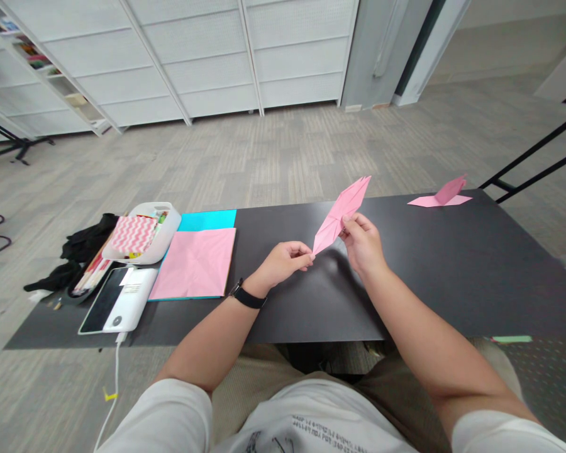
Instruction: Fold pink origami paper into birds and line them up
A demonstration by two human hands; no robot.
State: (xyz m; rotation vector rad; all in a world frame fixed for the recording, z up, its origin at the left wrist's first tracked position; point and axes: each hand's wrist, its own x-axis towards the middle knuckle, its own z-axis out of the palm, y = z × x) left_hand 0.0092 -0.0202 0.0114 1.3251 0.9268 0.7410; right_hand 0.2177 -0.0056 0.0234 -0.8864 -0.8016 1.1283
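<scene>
A folded piece of pink origami paper [342, 212], long and pointed at both ends, is held up above the dark table. My left hand [290, 258] pinches its lower left tip between thumb and fingers. Partway along its right edge, my right hand [362, 242] grips it, the thumb on the face toward me and some fingers hidden behind. Creases run along the paper, and its upper end shows several layered points. A second folded pink paper piece [446, 194] rests at the far right of the table, with wide flat parts and a raised part.
On the left lie pink paper sheets [195, 261] over blue sheets [210, 219]. Beside them are a white basket [170, 220] with small items, a white power bank [131, 302] with a cable [116, 377], and black cloth [92, 238]. The dark table [434, 270] has its far edge beyond my hands.
</scene>
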